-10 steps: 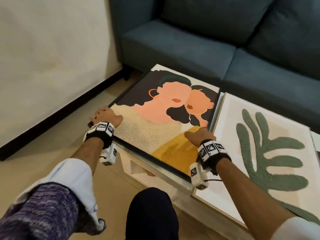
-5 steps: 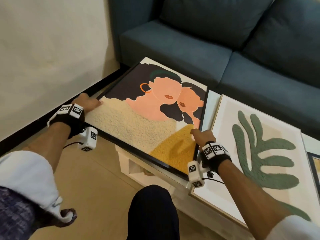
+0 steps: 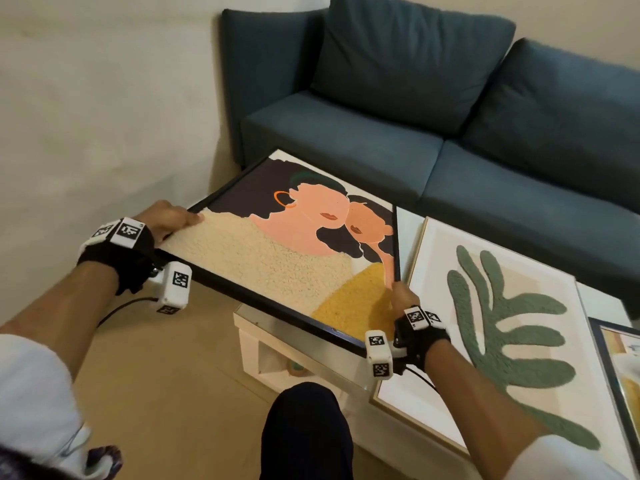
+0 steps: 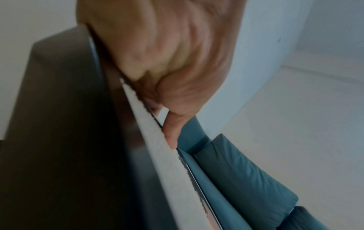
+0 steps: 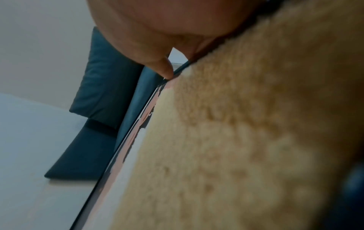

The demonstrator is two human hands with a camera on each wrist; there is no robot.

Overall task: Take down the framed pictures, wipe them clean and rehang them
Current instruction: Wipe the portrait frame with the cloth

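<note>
We're lifting the portrait picture (image 3: pixel 277 258) off the table's (image 3: pixel 304 355) left end, left hand (image 3: pixel 166 218) and right hand (image 3: pixel 403 299) apparently gripping opposite frame edges; rehanging needs it upright

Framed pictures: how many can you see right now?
3. The portrait held in both hands at the table's left end, the leaf picture flat beside it, a third cut off at right; more may be hidden.

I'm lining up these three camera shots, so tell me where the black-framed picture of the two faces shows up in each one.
Head: the black-framed picture fills the centre, held at both sides, beside the blue sofa.
Left wrist: its dark back and pale edge run down the left half.
Right wrist: its fuzzy yellow front fills the right.
Shared landmark: the blue sofa.
</note>
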